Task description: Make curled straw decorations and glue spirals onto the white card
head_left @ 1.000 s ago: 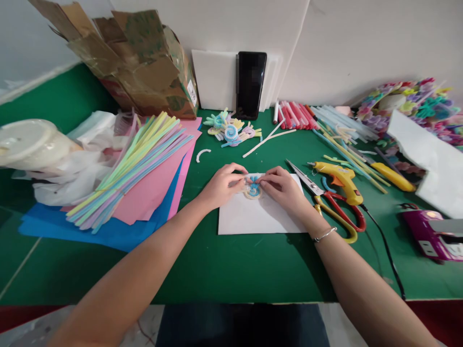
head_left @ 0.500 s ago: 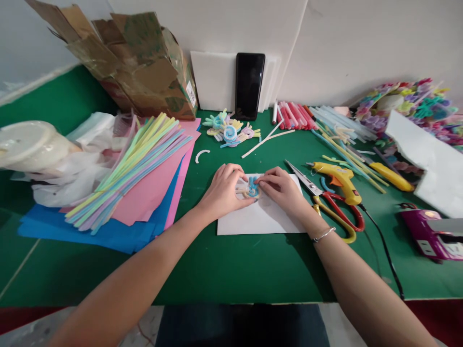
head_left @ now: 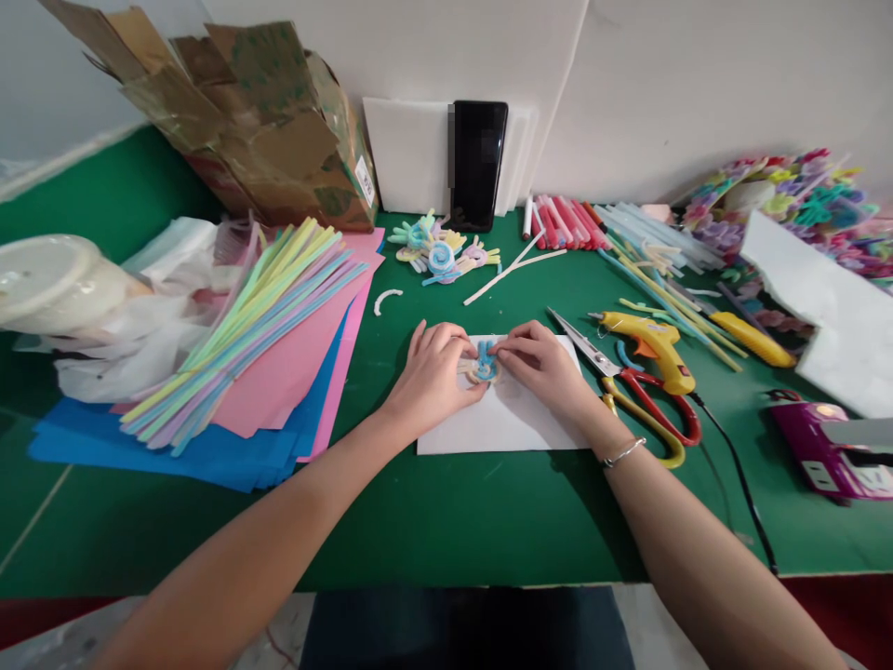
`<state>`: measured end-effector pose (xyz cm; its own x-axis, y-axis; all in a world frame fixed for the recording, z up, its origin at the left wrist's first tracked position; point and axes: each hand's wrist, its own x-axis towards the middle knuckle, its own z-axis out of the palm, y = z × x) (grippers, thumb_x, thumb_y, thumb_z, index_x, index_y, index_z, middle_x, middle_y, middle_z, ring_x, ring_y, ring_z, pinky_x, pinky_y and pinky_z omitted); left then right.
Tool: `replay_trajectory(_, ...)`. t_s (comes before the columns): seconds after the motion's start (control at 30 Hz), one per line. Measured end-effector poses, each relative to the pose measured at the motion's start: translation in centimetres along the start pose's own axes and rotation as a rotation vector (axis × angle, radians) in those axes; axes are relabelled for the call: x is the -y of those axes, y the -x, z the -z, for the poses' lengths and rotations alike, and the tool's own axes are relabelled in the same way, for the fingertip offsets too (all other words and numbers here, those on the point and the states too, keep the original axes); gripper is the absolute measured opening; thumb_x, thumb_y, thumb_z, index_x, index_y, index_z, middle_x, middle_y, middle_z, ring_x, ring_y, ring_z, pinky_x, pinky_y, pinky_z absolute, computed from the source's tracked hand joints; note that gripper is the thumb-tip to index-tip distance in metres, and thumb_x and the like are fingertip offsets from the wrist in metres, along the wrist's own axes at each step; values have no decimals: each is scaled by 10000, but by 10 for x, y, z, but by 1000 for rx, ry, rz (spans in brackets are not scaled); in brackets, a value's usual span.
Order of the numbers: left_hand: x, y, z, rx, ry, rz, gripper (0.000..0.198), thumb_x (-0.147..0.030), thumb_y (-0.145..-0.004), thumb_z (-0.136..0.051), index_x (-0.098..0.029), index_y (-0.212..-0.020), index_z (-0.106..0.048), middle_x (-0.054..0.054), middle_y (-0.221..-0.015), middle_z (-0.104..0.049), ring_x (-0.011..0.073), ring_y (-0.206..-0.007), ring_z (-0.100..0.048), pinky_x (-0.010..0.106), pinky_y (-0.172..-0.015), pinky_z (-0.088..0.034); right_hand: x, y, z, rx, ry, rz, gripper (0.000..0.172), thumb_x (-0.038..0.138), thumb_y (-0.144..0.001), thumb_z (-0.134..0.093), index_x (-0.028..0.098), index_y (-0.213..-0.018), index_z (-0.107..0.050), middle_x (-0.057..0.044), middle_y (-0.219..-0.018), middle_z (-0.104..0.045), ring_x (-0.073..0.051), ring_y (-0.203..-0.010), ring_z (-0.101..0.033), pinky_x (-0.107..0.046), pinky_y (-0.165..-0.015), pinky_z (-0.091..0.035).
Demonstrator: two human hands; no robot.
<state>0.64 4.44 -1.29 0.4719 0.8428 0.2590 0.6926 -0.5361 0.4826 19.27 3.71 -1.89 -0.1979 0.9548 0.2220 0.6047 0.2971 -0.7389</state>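
Over sheet [head_left: 502,430]: right hand [head_left: 544,368] pinching blue piece [head_left: 486,364], left hand [head_left: 431,370] grip unclear; label [head_left: 365,180] illegible.

Both forearms bare, L hand [head_left: 433,372] & R hand [head_left: 540,365] bare too. R wrist: thin, shiny silver-tone bangle [head_left: 624,453], narrow band, approx. rounded, sm. knob at one end. Lap: dk navy lower garment [head_left: 377,633], nearly blk in ctr; fabric details too dim to tell.
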Motion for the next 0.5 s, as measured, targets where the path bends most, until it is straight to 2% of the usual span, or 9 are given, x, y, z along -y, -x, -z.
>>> replay_trajectory(0.13, 3, -1, -1, 18, 26, 3, 273, -255, -689, -684, -211, -884, -498, 54, -1044, -532, 239, -1086, -518, 550, -1101, -218, 2, 1, 5, -12, -87, -49, 210, 269, -849, -526, 245, -929, -719, -60, -904, -521, -189, -851, -549, -351, -742, -478)
replay_trajectory(0.27, 6, -2, -1, 19, 73, -4, 355, -271, -672, -705, -218, -930, -468, 56, -1059, -529, 241, -1097, -505, 566, -1084, -230, 3, 1, 7, -52, -62, -40, 202, 264, -843, -538, 276, -930, -719, -51, -895, -519, -195, -883, -547, -375, -818, -468)
replay_trajectory(0.5, 6, -2, 0, 34, 93, -3, 323, -282, -697, -679, -218, -936, -471, 54, -1079, -527, 230, -1085, -515, 561, -1101, -188, 3, 2, 1, -35, -38, -9, 146, 247, -811, -591, 262, -856, -729, -50, -873, -546, -195, -847, -557, -361, -747, -478)
